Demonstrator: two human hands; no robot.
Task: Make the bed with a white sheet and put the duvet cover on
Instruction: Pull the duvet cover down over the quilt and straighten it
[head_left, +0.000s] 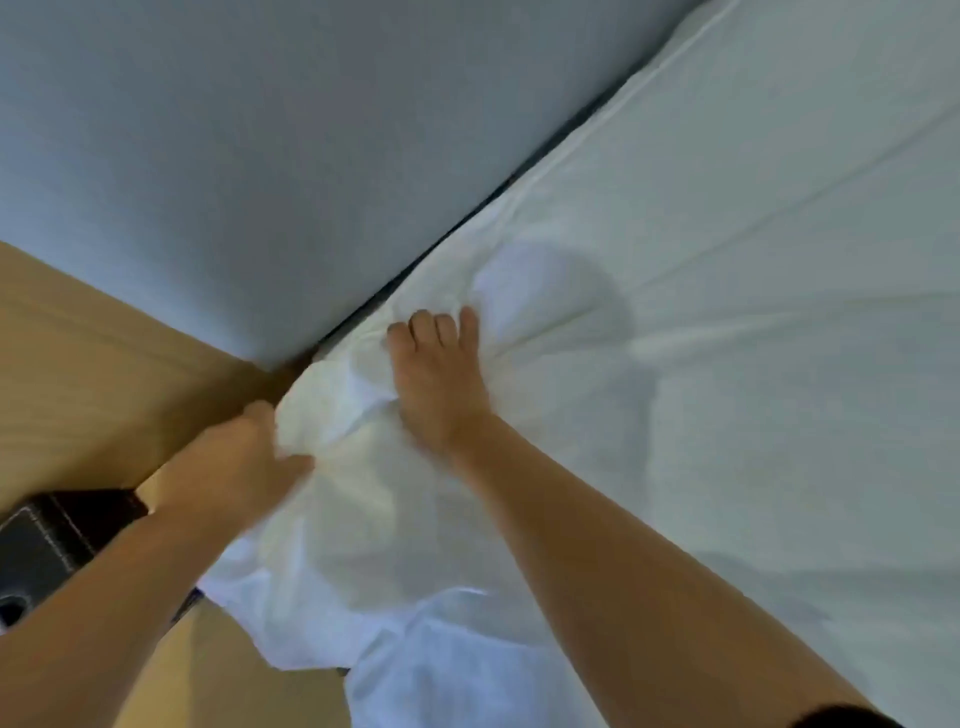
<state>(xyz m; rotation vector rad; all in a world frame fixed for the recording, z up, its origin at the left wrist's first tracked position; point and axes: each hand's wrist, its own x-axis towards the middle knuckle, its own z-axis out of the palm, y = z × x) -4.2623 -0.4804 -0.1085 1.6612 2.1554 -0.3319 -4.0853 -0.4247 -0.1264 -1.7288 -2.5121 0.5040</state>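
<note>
Head view: thin white cloth sheet (727, 312) lies spread across the right of the frame, its corner bunched at centre beside the pale blue-grey wall (208, 156). The right hand (439, 384) presses it down, fingers straight. The left hand (234, 462), blurred, seems to pinch the bunched corner. Soft, light, limp fabric, probably best gripped at hem or corner.

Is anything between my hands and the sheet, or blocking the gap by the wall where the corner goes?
Nothing visible. The left hand grips the bunched sheet corner and the right hand presses on it directly. The gap by the wall is dark and narrow, so its inside is hidden.
</note>
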